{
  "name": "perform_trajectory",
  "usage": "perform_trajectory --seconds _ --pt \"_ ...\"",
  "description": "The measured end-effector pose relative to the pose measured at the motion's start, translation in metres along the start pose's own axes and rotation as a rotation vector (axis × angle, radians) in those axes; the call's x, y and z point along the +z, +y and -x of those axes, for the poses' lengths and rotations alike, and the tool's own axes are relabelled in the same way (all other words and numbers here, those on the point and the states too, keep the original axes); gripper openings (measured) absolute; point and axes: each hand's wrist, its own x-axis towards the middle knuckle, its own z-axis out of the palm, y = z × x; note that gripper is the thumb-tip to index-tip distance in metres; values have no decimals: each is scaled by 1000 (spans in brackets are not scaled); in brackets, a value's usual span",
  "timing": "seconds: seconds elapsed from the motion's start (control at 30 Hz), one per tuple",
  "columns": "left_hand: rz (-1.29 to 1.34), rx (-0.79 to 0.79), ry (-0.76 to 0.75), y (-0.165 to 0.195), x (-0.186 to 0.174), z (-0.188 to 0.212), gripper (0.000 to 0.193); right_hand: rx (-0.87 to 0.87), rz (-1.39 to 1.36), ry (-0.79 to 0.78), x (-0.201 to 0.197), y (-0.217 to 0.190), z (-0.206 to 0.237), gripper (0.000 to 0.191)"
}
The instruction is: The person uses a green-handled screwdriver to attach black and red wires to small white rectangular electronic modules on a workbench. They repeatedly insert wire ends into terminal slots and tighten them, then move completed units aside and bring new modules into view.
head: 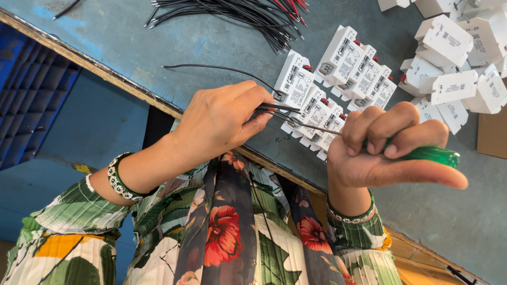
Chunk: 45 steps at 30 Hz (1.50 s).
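Observation:
My left hand [224, 119] pinches thin black wires [274, 109] against a white plastic box [312, 113] in a row of several white boxes with red buttons on the blue-grey table [158, 37]. One black wire [222, 68] curves away to the left. My right hand [388, 150] is closed around a green-handled screwdriver [430, 154], whose metal shaft [317, 128] points left toward the wires and the box. Both wrists carry bangles, and the sleeves are green and floral.
A bundle of black and red wires [248, 16] lies at the top. More white boxes [454, 47] are heaped at the upper right beside brown cardboard [494, 132]. The table's wooden edge [105, 74] runs diagonally, with a blue crate [31, 100] at the left.

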Motion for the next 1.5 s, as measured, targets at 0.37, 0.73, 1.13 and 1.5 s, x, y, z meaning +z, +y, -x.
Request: perform_trajectory --seconds 0.37,0.73,1.13,1.5 --pt "-23 -2 -16 0 3 -4 20 -75 60 -63 3 4 4 68" --pt "1448 -322 253 -20 -23 -8 31 -69 115 -122 15 -3 -2 56" --pt "1877 -282 509 -18 -13 -10 31 110 756 -823 72 -32 -8 19" --pt "1947 -294 710 -11 -36 2 38 478 907 -878 98 -20 8 13"
